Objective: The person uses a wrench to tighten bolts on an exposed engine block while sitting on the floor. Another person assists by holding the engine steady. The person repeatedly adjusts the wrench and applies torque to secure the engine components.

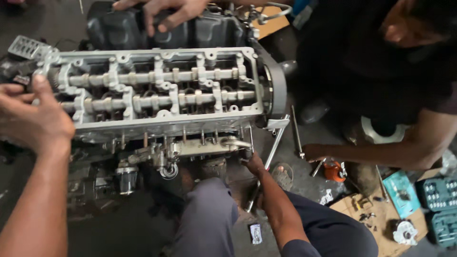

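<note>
Camshafts exposed: left hand curled on engine's 9 o'clock end, right hand hidden underneath, can't tell grip; pinch risk.

Socket case right of engine, perhaps on cardboard

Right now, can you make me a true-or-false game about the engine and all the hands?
1. The engine has its top cover off, showing two camshafts. True.
2. The person's left hand is at the engine's left end. True.
3. The person's right hand rests on top of the camshafts. False: it is low, below the engine's front, by a metal pipe.
4. Another person's hand lies on the dark part behind the engine. True.
5. The socket sets at lower right are bright red. False: their cases are teal-green.
</note>
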